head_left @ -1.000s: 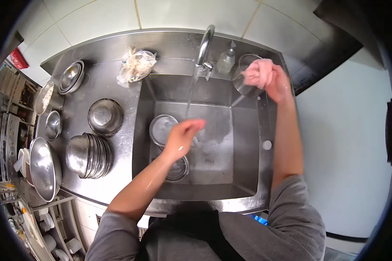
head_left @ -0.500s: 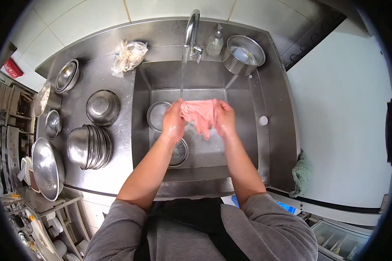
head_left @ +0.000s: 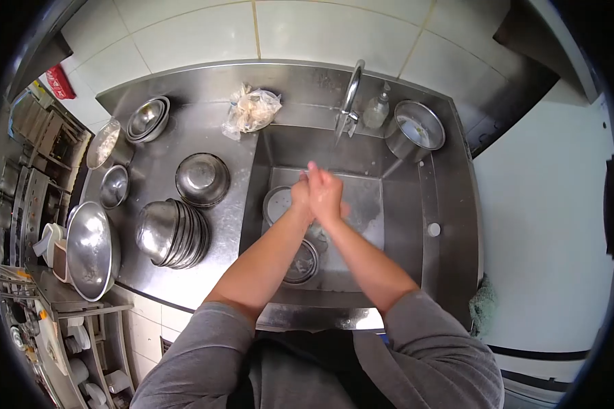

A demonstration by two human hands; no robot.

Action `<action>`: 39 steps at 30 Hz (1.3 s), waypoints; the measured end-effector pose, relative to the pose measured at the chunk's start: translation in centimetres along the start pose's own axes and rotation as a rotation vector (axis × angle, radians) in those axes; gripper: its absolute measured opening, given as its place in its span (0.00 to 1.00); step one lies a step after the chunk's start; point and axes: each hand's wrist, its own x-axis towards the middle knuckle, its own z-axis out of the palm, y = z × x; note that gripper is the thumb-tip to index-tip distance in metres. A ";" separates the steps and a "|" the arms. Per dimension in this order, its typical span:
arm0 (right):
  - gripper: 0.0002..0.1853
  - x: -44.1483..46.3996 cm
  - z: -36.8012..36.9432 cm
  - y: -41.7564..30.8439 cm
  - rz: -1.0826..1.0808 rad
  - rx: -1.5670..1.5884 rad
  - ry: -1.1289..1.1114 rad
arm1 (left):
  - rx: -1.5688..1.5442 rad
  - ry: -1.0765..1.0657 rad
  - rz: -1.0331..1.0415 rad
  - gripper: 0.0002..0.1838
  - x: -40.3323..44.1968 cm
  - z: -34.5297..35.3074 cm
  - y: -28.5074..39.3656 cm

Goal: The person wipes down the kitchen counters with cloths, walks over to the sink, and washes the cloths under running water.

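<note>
Above the sink (head_left: 368, 273), my left hand (head_left: 299, 193) and my right hand (head_left: 327, 199) are clenched against each other, the right one partly covering the left. Both are closed on the pink cloth (head_left: 346, 208), which is squeezed up and mostly hidden; only a small blurred pink patch shows beside my right hand. Below my hands, a round metal dish (head_left: 277, 203) and another round metal container (head_left: 303, 264) lie on the sink floor. The faucet (head_left: 353, 88) stands behind, at the sink's back edge.
Left counter: stacked metal bowls (head_left: 167, 234), an upturned bowl (head_left: 202, 179), a large bowl (head_left: 90, 252) and a plastic bag (head_left: 252, 110). Behind right: a soap bottle (head_left: 376, 111) and a metal pot (head_left: 416, 133). A white surface (head_left: 546, 225) and green mesh cloth (head_left: 483, 307) are at right.
The cloth was spread between my two hands; now my hands have come together and it is bunched up in them. The camera view has shifted, so the sink sits further right and lower.
</note>
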 end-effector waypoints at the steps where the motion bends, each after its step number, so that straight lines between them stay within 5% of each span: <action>1: 0.26 1.1 -0.2 0.6 0.001 0.001 -0.006 | -0.003 0.005 0.003 0.19 -1.2 1.3 0.7; 5: 0.23 9.7 -1.1 4.3 0.236 -0.272 -0.290 | 0.197 -0.205 -0.131 0.15 -2.8 4.9 4.8; 7: 0.20 10.6 -0.3 6.2 -0.347 -0.419 0.073 | 0.119 -0.436 -0.106 0.12 -2.2 4.2 7.3; 8: 0.20 10.6 -0.3 6.6 -0.354 -0.416 0.068 | 0.116 -0.435 -0.098 0.12 -1.7 4.0 8.2; 10: 0.14 8.7 -1.2 5.8 0.156 0.399 -0.506 | 0.210 -0.325 0.149 0.11 -1.6 4.5 10.0; 12: 0.11 7.1 -1.9 2.7 0.099 0.293 -0.554 | 0.296 -0.331 0.186 0.10 -0.9 3.6 11.8; 14: 0.09 7.8 -2.6 4.9 0.072 0.007 -0.680 | 0.770 -0.151 0.321 0.08 -0.7 2.8 13.0; 16: 0.09 9.1 -3.1 5.1 0.058 0.069 -0.627 | 1.019 -0.080 0.424 0.08 -1.6 2.9 14.1; 19: 0.09 9.1 -2.8 2.2 0.404 0.851 -0.317 | 1.056 0.028 0.166 0.12 -2.1 3.1 13.5; 20: 0.09 8.1 -1.5 1.6 0.404 0.849 -0.312 | 0.730 0.010 0.171 0.14 -1.8 3.3 12.0; 22: 0.08 6.0 1.0 0.2 0.052 0.560 -0.045 | 0.353 0.036 0.171 0.20 0.3 2.4 9.4; 24: 0.20 2.8 1.5 -1.8 -0.454 -0.088 -0.146 | 0.244 -0.477 0.260 0.20 4.8 -2.6 5.8; 25: 0.20 3.3 1.4 -2.2 -0.458 -0.086 -0.150 | 0.020 -0.496 0.265 0.20 6.1 -3.7 3.7; 27: 0.24 6.0 0.5 -2.4 0.048 0.089 0.008 | -0.202 -0.511 0.267 0.19 5.2 -1.4 1.1; 28: 0.25 7.5 -0.2 -2.3 0.298 0.177 0.086 | 0.164 -0.164 0.196 0.18 2.5 2.4 1.3; 29: 0.26 9.0 -0.1 2.0 0.313 0.258 0.151 | 0.522 0.189 0.116 0.17 0.8 4.6 1.7; 30: 0.26 7.7 0.2 1.1 0.307 0.260 0.156 | 0.526 0.183 0.119 0.17 0.5 4.5 2.2; 32: 0.26 3.0 0.6 -1.5 0.125 0.044 0.107 | 0.377 0.218 0.048 0.25 -0.1 3.8 3.3; 33: 0.28 2.6 2.1 3.2 -0.513 -0.238 0.303 | 0.266 0.073 0.161 0.24 -0.6 3.7 3.6; 34: 0.28 2.5 1.6 2.2 -0.511 -0.241 0.297 | 0.261 0.076 0.158 0.24 -0.1 3.6 2.8; 36: 0.29 3.0 0.0 0.8 0.201 0.131 0.128 | 0.477 0.219 0.285 0.24 0.7 3.6 1.4; 37: 0.27 4.5 -1.0 2.9 0.264 0.013 0.077 | 0.372 0.129 0.028 0.23 -0.8 4.9 2.6; 39: 0.26 6.0 -1.6 6.0 0.079 0.102 -0.075 | 0.453 0.017 -0.036 0.24 -2.9 5.4 5.3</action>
